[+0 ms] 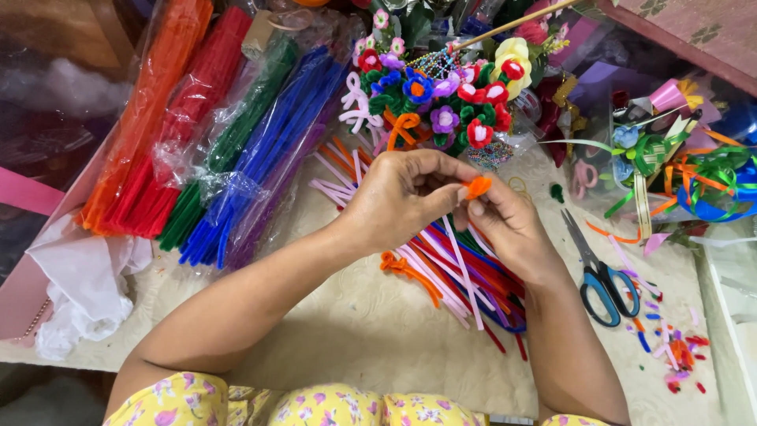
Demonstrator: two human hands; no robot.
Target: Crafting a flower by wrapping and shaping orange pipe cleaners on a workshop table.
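Observation:
My left hand and my right hand meet in the middle of the view, both pinching a small coiled orange pipe cleaner between fingertips. A pale pink pipe cleaner hangs down from between the hands. Beneath them lies a loose heap of pink, red, blue and orange pipe cleaners on a cream cloth. A bunch of finished pipe-cleaner flowers stands just beyond my hands.
Bagged bundles of orange, red, green and blue pipe cleaners lie at the left. Blue-handled scissors rest right of my right hand, with small cut scraps near them. Curled ribbons fill the right side. White cloth lies at the left edge.

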